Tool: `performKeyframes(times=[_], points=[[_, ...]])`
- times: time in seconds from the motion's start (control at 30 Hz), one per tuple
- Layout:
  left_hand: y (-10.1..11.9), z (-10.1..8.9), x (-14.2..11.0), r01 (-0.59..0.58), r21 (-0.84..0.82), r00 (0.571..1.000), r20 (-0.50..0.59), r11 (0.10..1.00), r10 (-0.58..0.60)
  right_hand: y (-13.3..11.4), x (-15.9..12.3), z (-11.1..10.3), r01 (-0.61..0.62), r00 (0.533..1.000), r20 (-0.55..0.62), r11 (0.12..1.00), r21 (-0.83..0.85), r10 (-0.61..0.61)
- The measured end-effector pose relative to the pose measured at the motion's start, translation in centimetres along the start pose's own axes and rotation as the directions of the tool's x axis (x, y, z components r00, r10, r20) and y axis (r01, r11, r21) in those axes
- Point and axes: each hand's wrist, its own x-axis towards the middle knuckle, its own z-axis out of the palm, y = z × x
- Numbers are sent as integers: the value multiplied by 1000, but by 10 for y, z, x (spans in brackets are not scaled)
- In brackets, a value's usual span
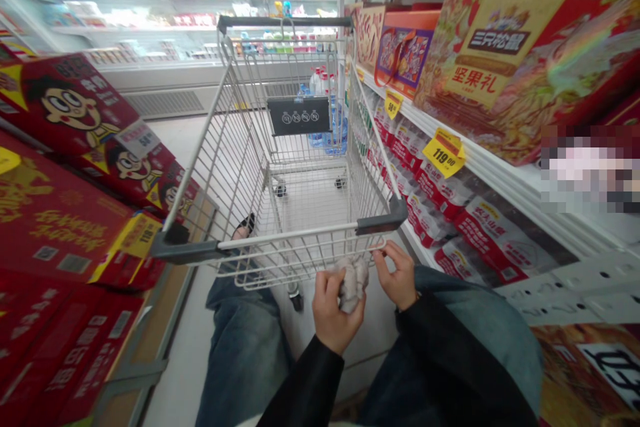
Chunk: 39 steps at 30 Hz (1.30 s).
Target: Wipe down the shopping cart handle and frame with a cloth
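A crumpled light-grey cloth [354, 281] is bunched in my left hand [336, 313], close against the near end of a wire shopping cart [290, 240]. My right hand [397, 275] is closed at the cart's near right corner, its thumb and fingertips pinching the looped wire [373, 248] just below the dark grey corner piece [383, 215]. Part of the cloth touches or lies in front of the lower wires; I cannot tell which. The cart's basket holds no goods. A black panel [300, 116] with round symbols is fixed at its far end.
Red gift boxes [75, 100] are stacked close on the left. On the right, a shelf with price tags [444, 152] holds a large nut gift box [480, 60], with packs of bottles [470, 220] below. A refrigerated display [165, 7] stands ahead. My knees flank the cart's near end.
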Motion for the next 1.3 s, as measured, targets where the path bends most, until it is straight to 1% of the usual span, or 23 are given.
performKeyframes(times=[0.1,0.27,0.33,0.53,0.7,0.77,0.83,0.9,0.97,1.17,1.3], points=[[-1,-7,3,-17,17,999,-36,1000,17,-1,-1,0,5,1000,-2,999,-40,-5],[-6,-1,0,-12,42,1000,27,999,11,1,-5,1,2,1000,-14,995,-96,-3],[-5,0,-2,-8,44,999,33,999,7,2,-5,1,1,1000,-16,994,-114,-3],[-3,-14,5,-11,45,999,-48,999,13,3,-6,-1,33,999,-5,988,-151,-34],[-11,-10,0,-13,52,1000,-4,999,13,3,-6,-1,61,998,-13,981,-182,-64],[-13,-9,-2,-14,47,1000,-9,999,14,4,-7,0,65,997,-23,979,-193,-70],[-14,-12,-2,-11,46,999,-41,999,13,5,-7,0,69,997,-32,977,-200,-77],[-15,-17,1,-12,47,996,-88,999,16,5,-8,0,77,995,-42,976,-202,-87],[-16,-20,2,-15,52,994,-110,999,21,5,-9,0,95,993,-46,976,-195,-106],[-22,-14,-2,-22,62,999,-42,998,25,-1,-13,8,180,984,8,975,-129,-181],[-20,-17,-1,-4,53,999,-39,999,6,-8,-13,14,213,977,31,973,-89,-211]])
